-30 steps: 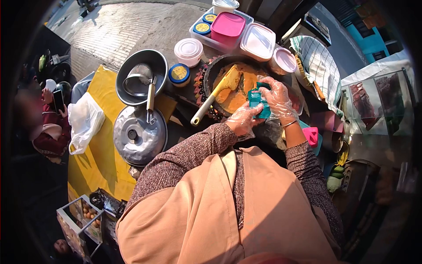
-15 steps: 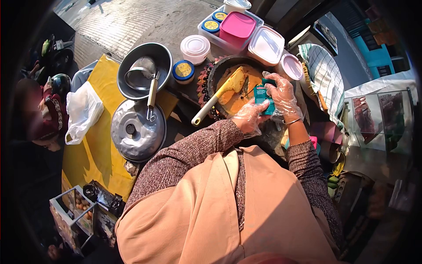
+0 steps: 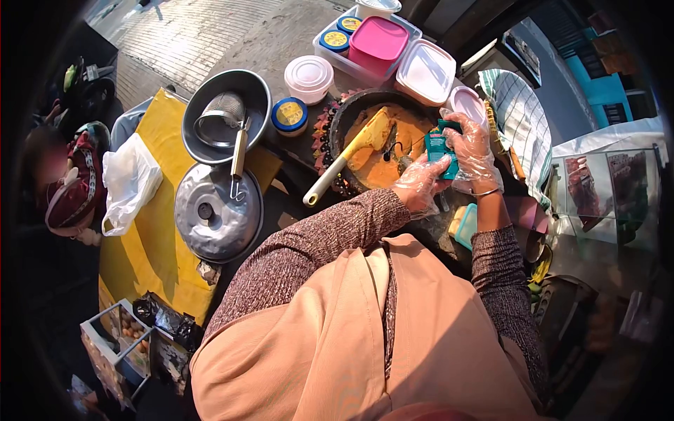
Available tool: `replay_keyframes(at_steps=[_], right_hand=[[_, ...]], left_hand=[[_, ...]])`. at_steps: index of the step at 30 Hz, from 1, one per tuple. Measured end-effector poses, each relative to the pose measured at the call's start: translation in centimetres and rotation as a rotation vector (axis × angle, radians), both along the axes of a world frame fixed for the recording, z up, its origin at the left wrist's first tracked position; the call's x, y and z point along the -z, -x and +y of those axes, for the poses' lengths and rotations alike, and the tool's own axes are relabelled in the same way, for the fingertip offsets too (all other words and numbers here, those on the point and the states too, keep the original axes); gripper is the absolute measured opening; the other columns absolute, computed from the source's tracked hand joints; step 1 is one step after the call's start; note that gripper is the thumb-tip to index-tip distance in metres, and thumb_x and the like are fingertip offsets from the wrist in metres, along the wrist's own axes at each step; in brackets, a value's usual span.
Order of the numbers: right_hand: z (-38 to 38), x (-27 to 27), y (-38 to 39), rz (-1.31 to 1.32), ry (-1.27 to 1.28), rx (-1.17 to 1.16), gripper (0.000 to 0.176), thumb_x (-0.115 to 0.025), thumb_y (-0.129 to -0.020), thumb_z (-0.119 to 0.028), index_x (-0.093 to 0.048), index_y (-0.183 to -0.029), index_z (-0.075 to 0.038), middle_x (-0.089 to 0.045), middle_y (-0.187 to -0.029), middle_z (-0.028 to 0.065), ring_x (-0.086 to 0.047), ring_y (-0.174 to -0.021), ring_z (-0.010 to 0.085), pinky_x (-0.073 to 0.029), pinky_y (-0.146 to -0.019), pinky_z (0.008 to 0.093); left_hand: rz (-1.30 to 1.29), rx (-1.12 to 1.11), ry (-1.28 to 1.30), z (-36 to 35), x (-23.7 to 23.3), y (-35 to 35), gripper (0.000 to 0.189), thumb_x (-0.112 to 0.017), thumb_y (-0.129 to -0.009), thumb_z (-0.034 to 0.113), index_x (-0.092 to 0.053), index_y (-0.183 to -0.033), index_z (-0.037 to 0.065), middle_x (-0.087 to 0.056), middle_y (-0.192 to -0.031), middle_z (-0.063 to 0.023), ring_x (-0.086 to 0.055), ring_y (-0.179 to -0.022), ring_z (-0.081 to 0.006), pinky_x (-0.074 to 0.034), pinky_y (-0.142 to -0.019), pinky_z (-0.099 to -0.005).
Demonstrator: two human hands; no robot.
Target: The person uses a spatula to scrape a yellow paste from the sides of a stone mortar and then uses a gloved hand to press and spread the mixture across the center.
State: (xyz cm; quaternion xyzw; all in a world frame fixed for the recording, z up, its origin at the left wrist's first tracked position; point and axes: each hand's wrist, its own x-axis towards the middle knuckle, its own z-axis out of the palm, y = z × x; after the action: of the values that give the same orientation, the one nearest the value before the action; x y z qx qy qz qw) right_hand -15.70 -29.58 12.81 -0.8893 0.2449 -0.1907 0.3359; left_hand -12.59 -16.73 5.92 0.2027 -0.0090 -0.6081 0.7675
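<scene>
Big picture first: the yellow cloth (image 3: 151,245) is covering the left of the stall, the domed metal lid (image 3: 214,214) and the steel bowl (image 3: 195,144) with its strainer (image 3: 223,112) are sitting on it, and at the centre the dark stone mortar (image 3: 335,126) is carrying a bed of orange paste (image 3: 375,168); the pestle (image 3: 344,156) is lying across that paste with its pale handle sticking out over the near rim; now to the action, and this looks like the squeezing step, because both gloved hands are working the teal sachet (image 3: 442,149) right over the far-right side of the mortar; the right hand (image 3: 476,154) is curling its fingers around the sachet's upper end, the left hand (image 3: 420,186) is pinching the lower edge between thumb and fingertips; the sachet itself is looking creased and flattened, tipped toward the paste, and a thin dark streak (image 3: 393,146) is showing on the orange just beside it, though whether anything is flowing at this instant I cannot tell; by my reading the next move is calling for a firm press from the closed end toward the opening, with the mouth held over the bowl and clear of the rim.
</scene>
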Motion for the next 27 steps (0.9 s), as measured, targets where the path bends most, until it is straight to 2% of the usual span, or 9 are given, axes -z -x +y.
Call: replay_keyframes(at_steps=[3,6,16,18,19,20,22,23,27], right_hand=[[-0.6,0.0,-0.7,0.02,0.046,0.001,0.026,-0.063,-0.072,-0.002,-0.064,-0.098,-0.002,-0.068,-0.093,0.0159,-0.067,-0.087,0.0275,-0.05,-0.078,0.0338],[-0.7,-0.6,-1.3,0.055,0.055,0.032,0.026,-0.062,-0.073,-0.002,-0.064,-0.099,-0.002,-0.068,-0.093,0.0161,-0.067,-0.088,0.0284,-0.05,-0.079,0.0343],[2.5,-0.8,-2.1,-0.005,0.015,-0.096,0.028,-0.061,-0.072,0.003,-0.064,-0.099,-0.002,-0.067,-0.09,0.0142,-0.065,-0.08,0.0241,-0.05,-0.074,0.0321],[2.7,-1.5,-2.1,-0.013,-0.131,-0.005,0.024,-0.061,-0.073,0.003,-0.063,-0.097,-0.001,-0.067,-0.088,0.0127,-0.065,-0.077,0.0201,-0.05,-0.07,0.0305],[2.1,-1.2,-2.0,-0.095,0.005,-0.052,0.021,-0.062,-0.076,0.003,-0.063,-0.096,-0.001,-0.067,-0.085,0.009,-0.063,-0.071,0.0137,-0.05,-0.063,0.0273],[2.0,-1.4,-1.7,-0.094,0.009,-0.051,0.021,-0.062,-0.076,0.003,-0.063,-0.096,-0.001,-0.067,-0.085,0.009,-0.063,-0.071,0.0137,-0.05,-0.063,0.0273],[2.6,-3.0,-1.3,-0.06,-0.248,0.089,0.019,-0.061,-0.079,0.004,-0.063,-0.097,-0.003,-0.064,-0.082,0.0049,-0.06,-0.065,0.0093,-0.049,-0.058,0.0239],[2.6,-2.9,-1.0,-0.126,-0.337,0.094,0.019,-0.061,-0.081,0.005,-0.062,-0.098,-0.003,-0.061,-0.08,0.0017,-0.059,-0.064,0.0079,-0.049,-0.057,0.0217],[2.5,-2.3,-0.2,-0.266,-0.332,0.103,0.02,-0.062,-0.08,0.007,-0.06,-0.097,-0.003,-0.06,-0.082,0.001,-0.059,-0.068,0.0078,-0.051,-0.059,0.0212]], left_hand=[[0.021,0.008,-0.012,-0.7,0.3,-0.5,0.03,-0.061,-0.091,0.02,-0.049,-0.117,0.012,-0.059,-0.11,-0.0035,-0.058,-0.101,-0.0157,-0.049,-0.09,-0.0351],[0.008,0.0,0.044,-1.0,0.2,-1.0,0.03,-0.061,-0.091,0.021,-0.049,-0.117,0.012,-0.058,-0.111,-0.0036,-0.058,-0.101,-0.0154,-0.049,-0.089,-0.0347],[0.015,-0.078,-0.021,2.3,-0.5,-1.1,0.035,-0.063,-0.09,0.02,-0.048,-0.12,0.012,-0.058,-0.113,-0.0029,-0.057,-0.103,-0.0155,-0.047,-0.092,-0.0387],[-0.014,-0.086,0.018,2.2,-0.7,-1.2,0.037,-0.063,-0.089,0.021,-0.047,-0.122,0.013,-0.058,-0.114,-0.0025,-0.057,-0.102,-0.0153,-0.046,-0.091,-0.0384],[-0.015,-0.082,0.035,1.8,-0.4,-1.1,0.037,-0.063,-0.09,0.023,-0.047,-0.122,0.015,-0.057,-0.114,-0.0016,-0.057,-0.1,-0.0146,-0.045,-0.09,-0.0375],[-0.014,-0.082,0.039,1.6,-0.4,-0.9,0.037,-0.063,-0.09,0.023,-0.047,-0.122,0.015,-0.057,-0.114,-0.0016,-0.057,-0.1,-0.0146,-0.045,-0.09,-0.0375],[0.025,-0.115,0.068,1.5,-1.3,-0.6,0.039,-0.063,-0.09,0.027,-0.047,-0.123,0.015,-0.057,-0.114,-0.0018,-0.057,-0.098,-0.0159,-0.045,-0.091,-0.0364],[0.069,-0.043,-0.065,1.9,-1.5,-0.5,0.045,-0.066,-0.087,0.027,-0.044,-0.123,0.009,-0.056,-0.114,-0.0054,-0.057,-0.101,-0.02,-0.047,-0.093,-0.0361],[0.167,0.075,-0.054,3.0,-0.4,0.4,0.06,-0.071,-0.083,0.018,-0.036,-0.129,0.001,-0.054,-0.115,-0.013,-0.056,-0.109,-0.0252,-0.048,-0.094,-0.0348]])
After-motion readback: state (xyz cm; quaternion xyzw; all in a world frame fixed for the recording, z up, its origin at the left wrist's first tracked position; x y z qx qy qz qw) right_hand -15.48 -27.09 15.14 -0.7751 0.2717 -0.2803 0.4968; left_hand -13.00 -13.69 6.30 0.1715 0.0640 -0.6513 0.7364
